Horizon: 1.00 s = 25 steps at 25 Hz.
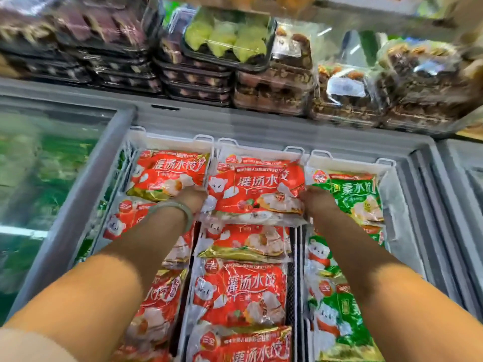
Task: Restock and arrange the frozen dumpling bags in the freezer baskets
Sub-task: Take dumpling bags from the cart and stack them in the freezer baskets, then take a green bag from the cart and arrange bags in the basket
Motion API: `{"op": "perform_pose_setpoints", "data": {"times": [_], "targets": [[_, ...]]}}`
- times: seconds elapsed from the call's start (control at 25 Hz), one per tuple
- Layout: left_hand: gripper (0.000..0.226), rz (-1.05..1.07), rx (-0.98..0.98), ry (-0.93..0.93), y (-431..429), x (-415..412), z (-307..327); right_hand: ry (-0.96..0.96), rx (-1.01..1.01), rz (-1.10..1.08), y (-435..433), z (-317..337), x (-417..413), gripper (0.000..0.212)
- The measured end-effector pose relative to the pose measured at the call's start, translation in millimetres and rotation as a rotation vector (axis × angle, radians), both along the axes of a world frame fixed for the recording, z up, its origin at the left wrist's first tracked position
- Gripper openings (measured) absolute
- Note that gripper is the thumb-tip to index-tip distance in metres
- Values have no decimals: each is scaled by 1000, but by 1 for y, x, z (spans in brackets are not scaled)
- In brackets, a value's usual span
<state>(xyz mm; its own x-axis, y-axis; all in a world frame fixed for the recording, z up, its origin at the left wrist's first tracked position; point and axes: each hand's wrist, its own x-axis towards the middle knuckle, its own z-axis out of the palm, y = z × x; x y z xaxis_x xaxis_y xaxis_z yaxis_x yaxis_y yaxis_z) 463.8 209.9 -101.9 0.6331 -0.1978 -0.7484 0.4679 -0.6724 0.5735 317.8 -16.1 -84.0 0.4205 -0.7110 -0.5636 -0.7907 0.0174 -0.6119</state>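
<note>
Bare forearms, no sleeves; pale green bangle [174, 208] on L wrist, R wrist w/o jewellery.

- Red dumpling bag [257, 190]: held flat between left grip [192, 197] and right grip [315, 199], atop the middle freezer basket [261, 150].
- Red bags [167, 176] lie beyond the left grip.
- Green bags [358, 197] lie beside the right grip.

Both arms fwd, left hand [192, 198] & right hand [315, 198] gripping w/ fingers curled.
</note>
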Motion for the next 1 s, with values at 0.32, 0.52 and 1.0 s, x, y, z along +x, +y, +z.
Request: {"op": "perform_pose_setpoints", "data": {"times": [0.32,0.52,1.0], "targets": [[30,131,-38,85,-1,6,-2,-204,307,-377,-5,-9,-18,34],[24,110,-111,223,2,-23,17,-118,396,-453,12,2,-80,10],[26,-166,-372,138,6,-122,139,-345,384,-431,77,104,-191,21]]}}
